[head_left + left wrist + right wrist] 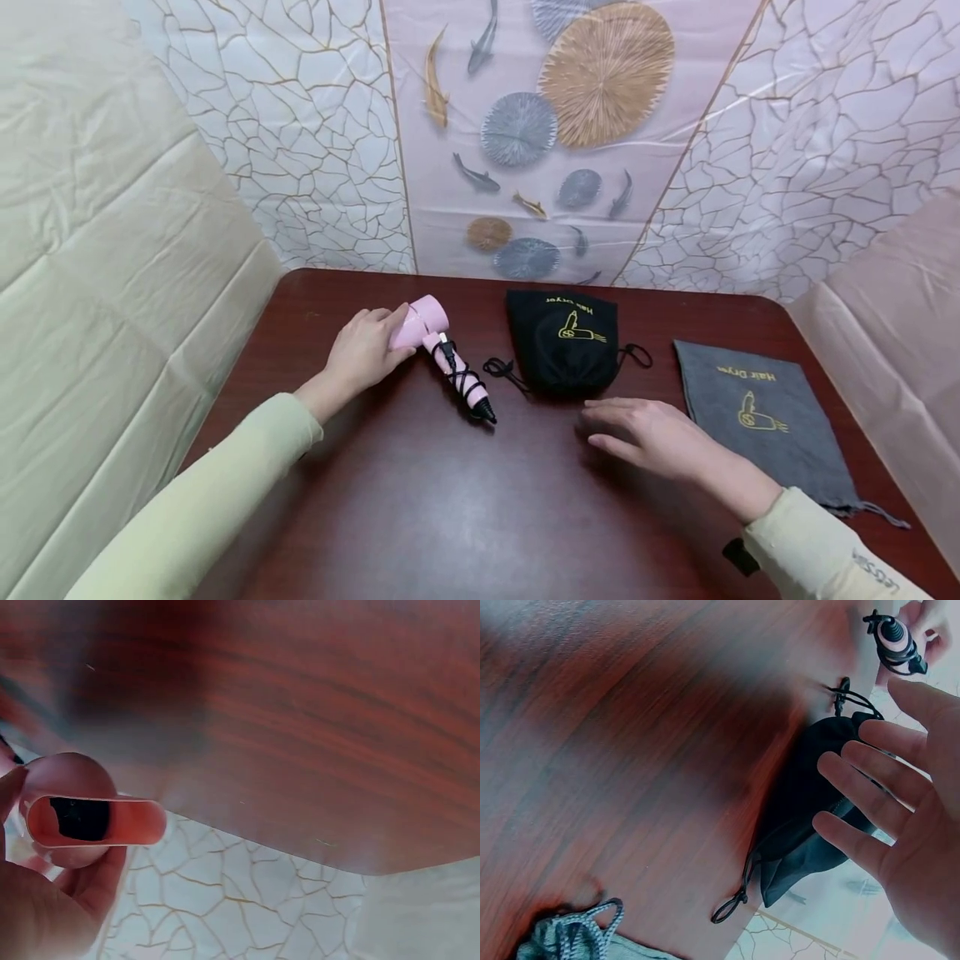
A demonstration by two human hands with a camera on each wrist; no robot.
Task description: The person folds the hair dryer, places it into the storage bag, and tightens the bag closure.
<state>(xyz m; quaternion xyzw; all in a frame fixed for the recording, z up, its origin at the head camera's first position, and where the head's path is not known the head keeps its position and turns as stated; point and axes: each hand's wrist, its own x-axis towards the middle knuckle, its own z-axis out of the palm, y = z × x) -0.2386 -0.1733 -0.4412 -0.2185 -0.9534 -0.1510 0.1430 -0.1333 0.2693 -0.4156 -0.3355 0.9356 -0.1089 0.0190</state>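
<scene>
On the left of the table, my left hand (365, 348) grips the body of a pink hair dryer (427, 315). Its handle, wrapped in a black cord (467, 379), points toward the front right. In the left wrist view the dryer's flat, slotted nozzle (139, 823) faces the camera, with fingers and thumb round the body behind it. My right hand (648, 433) holds nothing, its fingers extended just in front of a black drawstring pouch (566, 354). The pouch carries a yellow hair dryer print and its cords spread out at both sides.
A grey drawstring bag (761, 408) with a similar yellow print lies flat at the right, beyond my right hand. The dark reddish wooden table (450, 517) ends at a patterned cloth backdrop (517, 208). Pale cloth walls (112, 250) stand along the sides.
</scene>
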